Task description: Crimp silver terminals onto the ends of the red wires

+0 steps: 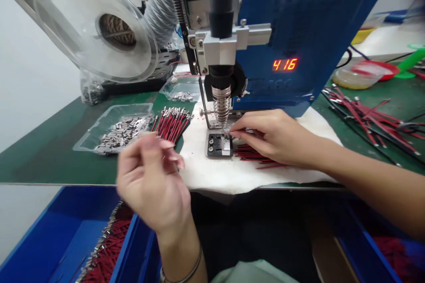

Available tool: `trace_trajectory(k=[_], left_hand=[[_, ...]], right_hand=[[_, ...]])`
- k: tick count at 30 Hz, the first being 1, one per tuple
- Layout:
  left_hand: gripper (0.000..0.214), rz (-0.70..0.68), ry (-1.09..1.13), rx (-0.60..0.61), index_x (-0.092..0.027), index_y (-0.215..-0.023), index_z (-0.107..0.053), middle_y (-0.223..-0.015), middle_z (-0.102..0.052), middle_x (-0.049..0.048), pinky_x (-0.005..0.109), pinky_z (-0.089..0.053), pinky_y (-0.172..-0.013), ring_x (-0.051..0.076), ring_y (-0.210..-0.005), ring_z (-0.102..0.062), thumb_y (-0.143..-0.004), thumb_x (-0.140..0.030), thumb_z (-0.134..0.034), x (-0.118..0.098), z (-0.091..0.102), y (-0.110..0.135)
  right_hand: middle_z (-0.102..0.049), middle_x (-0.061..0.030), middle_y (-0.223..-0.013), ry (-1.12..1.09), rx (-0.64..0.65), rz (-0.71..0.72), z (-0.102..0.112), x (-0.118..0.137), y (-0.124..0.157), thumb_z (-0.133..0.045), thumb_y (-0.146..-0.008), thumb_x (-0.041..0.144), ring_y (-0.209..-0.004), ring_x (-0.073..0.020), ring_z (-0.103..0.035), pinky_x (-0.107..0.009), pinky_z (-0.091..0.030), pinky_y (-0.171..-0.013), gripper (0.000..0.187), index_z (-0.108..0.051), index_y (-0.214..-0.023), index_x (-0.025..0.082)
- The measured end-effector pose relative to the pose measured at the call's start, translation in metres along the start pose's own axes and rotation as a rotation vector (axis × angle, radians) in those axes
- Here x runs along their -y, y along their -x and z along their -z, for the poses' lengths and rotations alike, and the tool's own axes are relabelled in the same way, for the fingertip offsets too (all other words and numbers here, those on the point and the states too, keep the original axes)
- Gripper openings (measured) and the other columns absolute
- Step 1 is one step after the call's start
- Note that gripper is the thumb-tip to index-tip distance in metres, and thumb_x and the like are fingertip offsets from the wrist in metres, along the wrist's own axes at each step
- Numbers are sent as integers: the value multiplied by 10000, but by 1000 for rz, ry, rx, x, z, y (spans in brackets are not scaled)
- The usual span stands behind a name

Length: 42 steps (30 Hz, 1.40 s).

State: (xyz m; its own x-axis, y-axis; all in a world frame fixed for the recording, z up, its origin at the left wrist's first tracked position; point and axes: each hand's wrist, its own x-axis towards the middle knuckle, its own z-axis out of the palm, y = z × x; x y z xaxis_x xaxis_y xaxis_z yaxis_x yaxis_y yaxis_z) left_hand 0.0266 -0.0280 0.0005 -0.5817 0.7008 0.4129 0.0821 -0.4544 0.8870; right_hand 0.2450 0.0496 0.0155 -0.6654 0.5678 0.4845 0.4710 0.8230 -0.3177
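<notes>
My right hand [270,137] pinches a thin red wire [227,133] just under the soldering head [221,101]. Its fingertips are at the small black fixture block [219,146], and several red wires [247,152] lie beneath the palm. Raised in front of the table edge, my left hand [151,177] is blurred with thumb and fingers drawn together. Whatever it may hold is too small and smeared to name. Behind it are a clear tray of metal connectors [124,132] and a bundle of red and black wires with metal ends [172,121].
A blue machine [292,44] with red digits stands behind the fixture on white cloth [202,174]. A clear reel [76,22] is at upper left. Loose wires [372,117] lie at right. Below the edge, a blue bin [49,230] holds finished-looking wires [113,243].
</notes>
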Motion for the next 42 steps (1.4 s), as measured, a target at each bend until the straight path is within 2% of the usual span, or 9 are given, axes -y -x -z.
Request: trace_trajectory(k=[2,6,12,18,23,28,31,35,42], left_hand=[[248,55,57,21,-223,-863,-753,-744,-677,-20,188,-465,-472,73,-541,-545,-936,-418,-889,7,-5,0],[180,83,-38,244,-188,-994,-804,-842,-772,21,193,-546,-504,97,-585,-652,-959,-353,-868,13,-14,-2],[197,106,48,128,-189,-947,-756,-851,-784,16,172,-544,-473,92,-581,-666,-924,-321,-899,17,-21,-11],[151,80,14,82,-198,-1022,-801,-1041,-859,65,187,-546,-478,96,-595,-690,-975,-336,-842,15,-28,-8],[181,60,-70,128,-231,-1129,-876,-1002,-836,45,192,-457,-453,66,-525,-577,-1010,-342,-796,23,-26,-6],[194,112,-110,274,-249,-1146,-879,-975,-816,52,208,-496,-554,125,-696,-683,-1009,-365,-807,28,-16,-4],[221,125,-102,286,-215,-1084,-827,-986,-813,64,226,-549,-616,146,-730,-713,-941,-374,-882,27,-17,-5],[249,137,-122,293,-195,-938,-786,-891,-795,57,223,-496,-553,139,-658,-675,-907,-408,-911,25,-19,-4],[243,139,-158,336,-214,-992,-859,-803,-770,38,246,-470,-523,148,-614,-640,-969,-455,-843,25,-17,-3]], right_hand=[[-841,-103,-980,7,-11,-3,-1,0,1,-578,-1107,243,-841,-220,-777,-310,-516,-744,249,-802,-1056,147],[-833,-37,-901,-4,-26,-39,-2,1,1,-642,-1058,216,-717,-176,-729,-284,-475,-689,133,-771,-1072,189],[-809,-19,-842,-17,-43,-45,-1,2,0,-669,-1050,236,-660,-160,-689,-276,-458,-656,104,-748,-990,204],[-821,-37,-893,-28,-80,-33,-2,6,1,-662,-1025,185,-714,-176,-722,-290,-509,-695,120,-763,-966,212],[-787,0,-762,-12,-144,-128,-5,9,2,-687,-1003,233,-600,-155,-671,-273,-469,-616,117,-744,-902,226],[-754,25,-694,20,-180,-119,-4,10,4,-714,-992,230,-540,-137,-637,-268,-430,-562,134,-732,-859,234],[-732,36,-666,31,-187,-148,-5,9,5,-751,-977,259,-518,-139,-624,-275,-437,-553,147,-707,-838,243],[-780,20,-742,-19,-174,-160,-5,9,3,-737,-987,281,-558,-150,-666,-278,-488,-579,92,-734,-905,239],[-864,-49,-941,-62,-105,-78,-3,8,2,-655,-1037,239,-787,-237,-787,-352,-568,-706,193,-835,-969,249]])
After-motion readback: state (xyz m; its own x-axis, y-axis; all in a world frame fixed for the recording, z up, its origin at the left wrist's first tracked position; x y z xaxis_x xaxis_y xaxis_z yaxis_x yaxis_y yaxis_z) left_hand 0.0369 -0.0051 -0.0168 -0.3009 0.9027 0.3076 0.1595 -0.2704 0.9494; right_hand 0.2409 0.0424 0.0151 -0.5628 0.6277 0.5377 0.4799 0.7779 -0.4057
